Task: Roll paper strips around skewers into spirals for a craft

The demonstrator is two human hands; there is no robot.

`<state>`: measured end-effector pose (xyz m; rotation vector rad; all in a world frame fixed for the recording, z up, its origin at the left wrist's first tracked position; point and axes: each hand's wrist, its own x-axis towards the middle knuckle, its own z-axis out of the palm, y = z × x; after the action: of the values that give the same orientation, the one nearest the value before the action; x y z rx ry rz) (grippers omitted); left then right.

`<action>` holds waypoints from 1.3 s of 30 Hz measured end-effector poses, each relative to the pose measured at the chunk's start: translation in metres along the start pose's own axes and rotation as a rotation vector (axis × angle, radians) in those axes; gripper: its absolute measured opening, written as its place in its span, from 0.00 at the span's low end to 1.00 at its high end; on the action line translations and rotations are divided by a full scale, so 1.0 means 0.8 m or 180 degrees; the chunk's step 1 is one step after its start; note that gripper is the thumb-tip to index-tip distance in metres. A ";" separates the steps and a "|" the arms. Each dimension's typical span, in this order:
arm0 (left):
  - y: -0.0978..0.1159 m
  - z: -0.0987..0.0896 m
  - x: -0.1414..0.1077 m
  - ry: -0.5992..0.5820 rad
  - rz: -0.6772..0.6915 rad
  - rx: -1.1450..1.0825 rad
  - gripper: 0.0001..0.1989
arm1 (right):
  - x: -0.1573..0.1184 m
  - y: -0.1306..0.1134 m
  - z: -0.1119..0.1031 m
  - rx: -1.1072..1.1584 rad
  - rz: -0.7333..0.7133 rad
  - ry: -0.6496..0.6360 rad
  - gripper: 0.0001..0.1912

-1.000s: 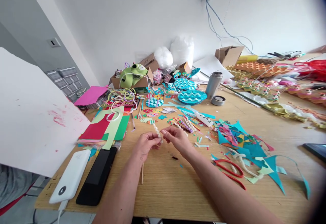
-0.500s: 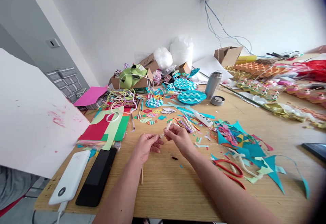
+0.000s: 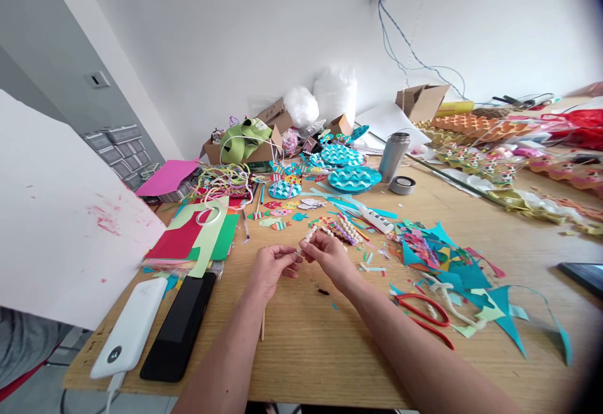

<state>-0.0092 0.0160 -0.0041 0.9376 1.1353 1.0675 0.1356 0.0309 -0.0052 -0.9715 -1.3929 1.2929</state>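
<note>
In the middle of the desk, my two hands meet just above the wood. My right hand [image 3: 330,258] is closed, thumb against forefinger, on a white bumpy strip [image 3: 311,232] whose end shows above the fingers. Thumb and forefinger of my left hand [image 3: 277,266] come together right beside the right fingertips; what they pinch is too small to name. A thin wooden stick [image 3: 262,325] lies partly under my left wrist. Behind my right hand are similar bumpy strips [image 3: 347,232] and a white glue tube [image 3: 377,220].
Red-handled scissors [image 3: 424,311] and paper scraps [image 3: 471,276] lie at right. A black phone [image 3: 179,326] and white power bank [image 3: 129,326] are at left. Farther back stand a steel flask [image 3: 394,157], paper fish [image 3: 281,212] and blue wavy shapes [image 3: 354,179].
My left thumb and forefinger have closed together and nearer to the right fingertips. My right hand has shifted slightly left with the white strip.
</note>
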 end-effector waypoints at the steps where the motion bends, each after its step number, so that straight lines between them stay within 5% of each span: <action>1: 0.000 0.000 0.000 -0.0004 0.0005 0.0011 0.13 | 0.000 0.000 0.000 -0.0080 -0.0012 -0.0025 0.17; 39: 0.003 0.000 -0.003 -0.0204 -0.0455 -0.0084 0.07 | 0.005 0.008 -0.007 -0.0133 -0.0019 0.0393 0.21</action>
<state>-0.0102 0.0139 -0.0016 0.8511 1.1158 0.9282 0.1398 0.0366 -0.0113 -1.0567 -1.3314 1.1833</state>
